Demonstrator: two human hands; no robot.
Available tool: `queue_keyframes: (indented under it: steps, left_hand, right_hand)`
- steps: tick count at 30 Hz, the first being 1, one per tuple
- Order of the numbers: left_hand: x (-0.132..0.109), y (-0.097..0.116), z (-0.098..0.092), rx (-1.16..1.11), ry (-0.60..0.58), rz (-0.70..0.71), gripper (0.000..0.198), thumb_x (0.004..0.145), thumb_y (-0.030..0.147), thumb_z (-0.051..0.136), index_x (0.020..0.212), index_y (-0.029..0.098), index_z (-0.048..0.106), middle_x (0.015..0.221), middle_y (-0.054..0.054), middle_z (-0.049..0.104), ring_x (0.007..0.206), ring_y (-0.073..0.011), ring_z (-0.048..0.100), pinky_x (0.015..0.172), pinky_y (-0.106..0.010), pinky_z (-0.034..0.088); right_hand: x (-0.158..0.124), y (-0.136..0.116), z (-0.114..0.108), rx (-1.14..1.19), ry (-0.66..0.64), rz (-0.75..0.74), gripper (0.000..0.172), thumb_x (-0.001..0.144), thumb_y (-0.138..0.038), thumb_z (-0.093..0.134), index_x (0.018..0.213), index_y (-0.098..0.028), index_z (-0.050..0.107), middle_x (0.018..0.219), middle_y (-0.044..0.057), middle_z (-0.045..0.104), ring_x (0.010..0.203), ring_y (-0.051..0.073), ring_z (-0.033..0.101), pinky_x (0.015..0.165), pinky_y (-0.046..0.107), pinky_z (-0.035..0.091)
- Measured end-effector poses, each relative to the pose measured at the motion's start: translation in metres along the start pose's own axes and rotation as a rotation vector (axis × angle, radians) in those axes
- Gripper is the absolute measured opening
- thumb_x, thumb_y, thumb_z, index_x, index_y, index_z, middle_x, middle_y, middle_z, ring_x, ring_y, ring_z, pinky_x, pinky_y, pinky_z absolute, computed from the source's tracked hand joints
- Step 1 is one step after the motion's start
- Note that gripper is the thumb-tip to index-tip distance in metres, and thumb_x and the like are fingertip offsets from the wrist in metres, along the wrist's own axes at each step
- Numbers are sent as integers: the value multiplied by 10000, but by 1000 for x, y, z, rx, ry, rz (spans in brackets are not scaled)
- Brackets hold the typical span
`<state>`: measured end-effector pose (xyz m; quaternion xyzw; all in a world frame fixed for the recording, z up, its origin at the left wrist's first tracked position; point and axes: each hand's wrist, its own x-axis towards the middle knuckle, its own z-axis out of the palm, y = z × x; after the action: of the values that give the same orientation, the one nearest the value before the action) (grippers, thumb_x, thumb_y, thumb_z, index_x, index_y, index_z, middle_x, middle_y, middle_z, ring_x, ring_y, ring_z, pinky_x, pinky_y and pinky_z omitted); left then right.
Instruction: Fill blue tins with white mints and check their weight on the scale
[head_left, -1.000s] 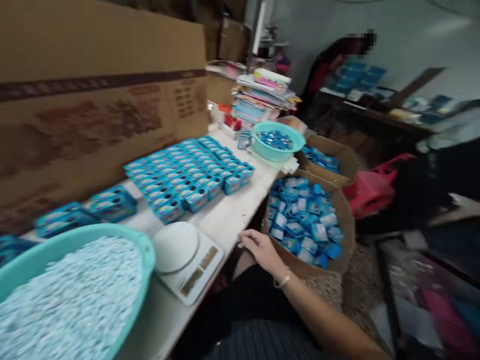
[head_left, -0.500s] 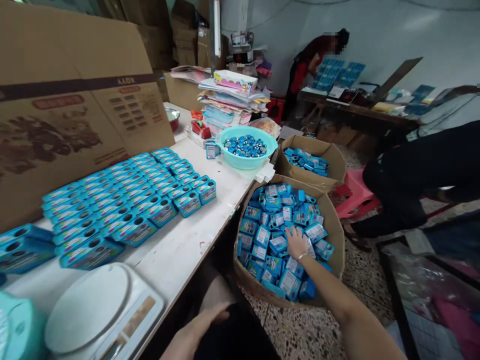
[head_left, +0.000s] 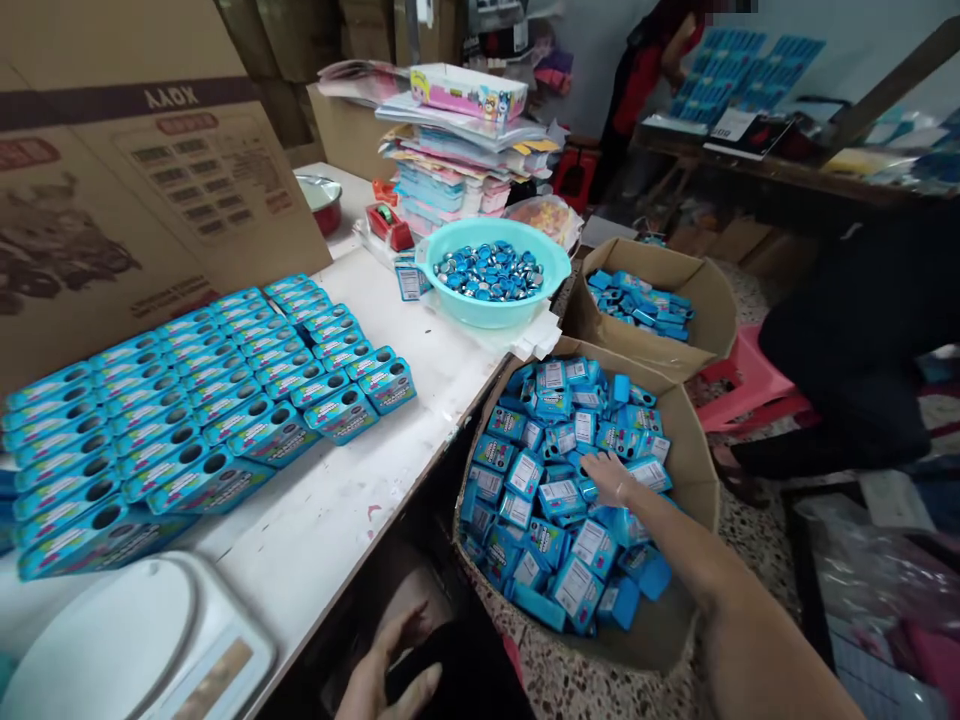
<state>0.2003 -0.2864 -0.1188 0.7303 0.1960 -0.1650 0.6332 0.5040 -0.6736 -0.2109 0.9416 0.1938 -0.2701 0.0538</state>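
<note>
My right hand (head_left: 609,478) reaches into a cardboard carton (head_left: 694,440) filled with small blue printed boxes (head_left: 561,497). Its fingers lie stretched over the boxes, their tips partly hidden, and no box is visibly gripped. Down by my dark-clothed lap, my left hand (head_left: 401,665) is open, thumb and fingers apart, holding nothing. On the white table (head_left: 337,500) to the left stand rows of similar blue boxes (head_left: 225,420), each with a round dark hole in its top.
A turquoise basin (head_left: 499,313) of blue and silver round pieces stands by the table edge. Behind the carton is a second carton (head_left: 660,350) of blue pieces. A white scale (head_left: 97,640) sits front left. A pink stool (head_left: 750,385) and a seated person are at right; another person works behind.
My view has shifted closer and downward. My right hand has sunk lower among the boxes, some of which have moved near the carton's front. My left hand's fingers have spread.
</note>
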Motion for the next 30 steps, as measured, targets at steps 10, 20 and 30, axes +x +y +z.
queue_keyframes:
  steps: [10, 20, 30]
  left_hand:
    - [21, 67, 20, -145, 45, 294, 652, 820, 480, 704, 1395, 228, 529, 1269, -157, 661, 1188, -300, 622, 1073, -507, 462]
    - [-44, 106, -58, -407, 285, 475, 553, 771, 495, 748, 1230, 195, 677, 1244, -107, 695, 1125, -304, 645, 963, -396, 529]
    - [-134, 19, -137, -646, 736, 597, 680, 602, 403, 866, 1225, 192, 690, 1108, -115, 742, 985, -296, 705, 876, -373, 576]
  right_hand:
    - [-131, -132, -79, 1074, 688, -222, 776, 616, -431, 841, 1279, -280, 467, 1120, 63, 640, 934, 271, 639, 813, 427, 540]
    - [-156, -326, -114, 1755, 143, -670, 576, 691, -553, 761, 1154, -218, 688, 1020, 82, 747, 939, 301, 696, 896, 495, 537]
    - [-178, -490, -124, 2026, -349, -622, 352, 792, -604, 601, 701, -284, 716, 848, 34, 761, 981, 305, 697, 1027, 552, 461]
